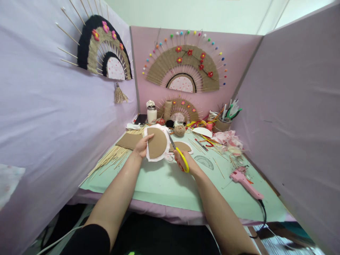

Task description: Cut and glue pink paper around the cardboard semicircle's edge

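My left hand point(142, 146) grips a half-round piece of brown cardboard point(158, 143) by its straight edge, the thumb lying on its face. White fabric point(148, 158) with pinkish marks shows all round the cardboard as a margin. In my right hand point(181, 158) is a pair of scissors point(183, 159) with yellow handles. Their blades point up and away, along the right, curved side of the fabric margin. Behind the scissors lies a second half-round cardboard piece point(182, 146) with a white border, partly hidden by my right hand.
Thin wooden sticks point(111, 156) and a cardboard piece point(129, 141) lie left. A pink glue gun point(247, 185), a protractor point(204, 162) and crumpled fabric point(228, 140) are right. Behind stand a white bottle point(152, 114), a twine ball point(180, 130) and a tool pot point(222, 124). Decorated fans point(159, 72) hang on the walls.
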`<state>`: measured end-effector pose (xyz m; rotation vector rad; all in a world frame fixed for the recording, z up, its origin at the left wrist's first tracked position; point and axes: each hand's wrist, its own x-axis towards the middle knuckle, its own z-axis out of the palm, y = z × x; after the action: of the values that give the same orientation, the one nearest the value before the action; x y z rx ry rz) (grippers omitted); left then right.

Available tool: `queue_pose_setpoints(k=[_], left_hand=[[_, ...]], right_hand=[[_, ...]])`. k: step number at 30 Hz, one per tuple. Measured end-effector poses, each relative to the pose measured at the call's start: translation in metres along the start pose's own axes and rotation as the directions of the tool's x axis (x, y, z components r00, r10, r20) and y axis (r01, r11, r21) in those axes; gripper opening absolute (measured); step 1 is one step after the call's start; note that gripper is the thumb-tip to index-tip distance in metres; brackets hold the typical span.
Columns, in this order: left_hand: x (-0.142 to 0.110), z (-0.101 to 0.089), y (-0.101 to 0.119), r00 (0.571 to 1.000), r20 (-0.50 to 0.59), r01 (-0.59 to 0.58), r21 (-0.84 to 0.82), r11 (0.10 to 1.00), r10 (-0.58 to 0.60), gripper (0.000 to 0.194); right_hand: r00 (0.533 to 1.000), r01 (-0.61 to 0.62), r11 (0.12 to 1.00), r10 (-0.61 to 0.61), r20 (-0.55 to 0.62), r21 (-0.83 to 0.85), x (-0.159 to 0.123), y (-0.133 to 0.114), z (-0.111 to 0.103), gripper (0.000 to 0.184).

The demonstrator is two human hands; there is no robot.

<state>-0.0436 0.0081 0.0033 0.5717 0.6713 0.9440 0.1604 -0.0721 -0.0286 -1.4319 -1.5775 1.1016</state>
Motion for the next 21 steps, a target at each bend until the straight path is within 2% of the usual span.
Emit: queue_pose_setpoints(k=[10, 21], left_hand=[[0.0010, -0.0029, 0.0019, 1.000, 0.010, 0.002, -0.013, 1.000, -0.002, 0.036], [-0.0002, -0.0031, 0.0026, 1.000, 0.007, 0.009, -0.013, 1.000, -0.008, 0.036]], right_hand=[[1.000, 0.009, 1.000, -0.009, 0.008, 0.024, 0.0030, 0.0054, -0.0014, 0.052], [1.000, 0.017, 0.999, -0.016, 0.022, -0.036, 0.0007, 0.0026, 0.0003, 0.059]])
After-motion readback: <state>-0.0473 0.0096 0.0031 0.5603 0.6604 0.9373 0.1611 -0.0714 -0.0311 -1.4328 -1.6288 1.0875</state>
